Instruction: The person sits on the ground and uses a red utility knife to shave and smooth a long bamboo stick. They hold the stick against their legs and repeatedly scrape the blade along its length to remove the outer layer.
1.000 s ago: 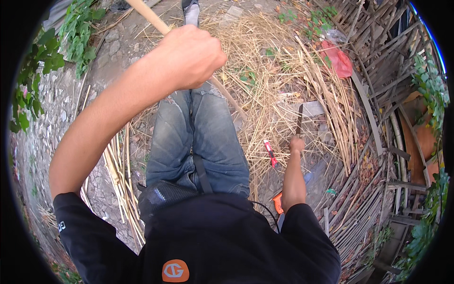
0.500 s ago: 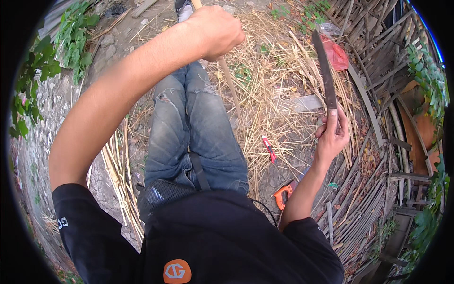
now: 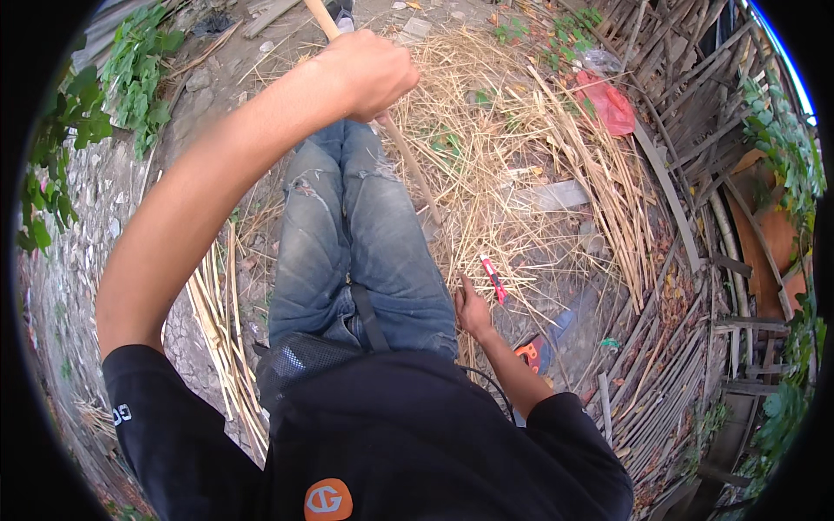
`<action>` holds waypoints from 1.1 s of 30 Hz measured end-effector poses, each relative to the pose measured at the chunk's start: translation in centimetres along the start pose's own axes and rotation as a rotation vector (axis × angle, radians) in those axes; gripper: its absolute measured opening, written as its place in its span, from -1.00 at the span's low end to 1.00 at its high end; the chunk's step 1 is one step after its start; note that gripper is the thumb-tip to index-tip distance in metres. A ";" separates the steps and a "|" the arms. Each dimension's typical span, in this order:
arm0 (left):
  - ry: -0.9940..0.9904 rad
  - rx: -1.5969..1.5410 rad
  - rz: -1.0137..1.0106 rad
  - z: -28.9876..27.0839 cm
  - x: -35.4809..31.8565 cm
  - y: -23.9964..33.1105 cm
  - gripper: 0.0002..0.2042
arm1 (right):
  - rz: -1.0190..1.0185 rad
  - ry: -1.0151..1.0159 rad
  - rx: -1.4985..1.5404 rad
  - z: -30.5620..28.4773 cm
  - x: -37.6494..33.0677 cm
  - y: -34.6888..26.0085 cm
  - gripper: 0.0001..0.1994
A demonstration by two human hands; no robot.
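My left hand (image 3: pixel 375 74) is closed around a long bamboo stick (image 3: pixel 408 154), held slantwise above my lower legs. The stick's pale thicker end sticks out beyond the fist, and its thinner end slopes down past my right knee. Low beside my right thigh is my right hand (image 3: pixel 473 310), its fingers partly hidden, so I cannot make out whether they grip anything. The dark flat blade seen earlier does not show. Just right of that hand, a red and white utility knife (image 3: pixel 493 280) lies on the straw. A handsaw (image 3: pixel 532 354) with an orange handle lies partly behind my right forearm.
Loose straw-like shavings (image 3: pixel 486 104) cover the ground ahead. Long split strips (image 3: pixel 621 221) lie to the right, near a red plastic bag (image 3: pixel 608 104) and a wooden stick fence (image 3: pixel 686 87). More strips (image 3: pixel 221 334) lie left of my legs.
My right hand has swung down and left from its raised place to beside my thigh; the dark blade it held has gone from view. My left hand has shifted slightly left with the bamboo stick.
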State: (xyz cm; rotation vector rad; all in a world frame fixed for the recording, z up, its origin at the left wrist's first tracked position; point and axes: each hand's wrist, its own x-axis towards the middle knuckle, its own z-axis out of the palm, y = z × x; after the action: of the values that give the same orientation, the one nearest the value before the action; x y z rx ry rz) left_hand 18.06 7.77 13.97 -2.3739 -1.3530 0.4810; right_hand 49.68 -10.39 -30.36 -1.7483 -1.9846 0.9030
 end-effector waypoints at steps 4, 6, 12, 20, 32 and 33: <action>0.061 -0.100 0.038 1.6 0.3 -1.2 -0.68 | 0.228 -0.070 0.741 1.1 0.8 1.1 -0.60; 0.012 -0.100 -0.016 1.7 -0.3 -1.9 -0.69 | 0.548 -0.135 1.100 -1.9 2.9 -3.4 -0.63; 0.076 -0.052 0.070 -0.7 1.6 -0.1 -0.70 | 0.090 0.152 0.799 -13.5 4.5 -15.2 -0.63; 0.006 -0.001 0.076 -3.9 2.8 2.3 -0.76 | -0.132 0.265 0.267 -2.9 2.2 -7.2 -0.66; 0.132 0.001 0.145 -3.2 1.4 1.8 -0.82 | 0.497 -0.036 0.846 -8.4 5.5 -6.9 -0.58; 0.149 0.011 0.169 -3.1 1.4 2.1 -0.84 | 0.397 0.013 0.792 -10.2 5.4 -8.7 -0.61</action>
State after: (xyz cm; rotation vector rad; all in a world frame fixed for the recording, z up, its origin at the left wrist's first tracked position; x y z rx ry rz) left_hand 21.72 7.55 15.52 -2.4722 -1.0885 0.3474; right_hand 48.66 -3.04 -17.91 -1.6360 -1.0190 1.5259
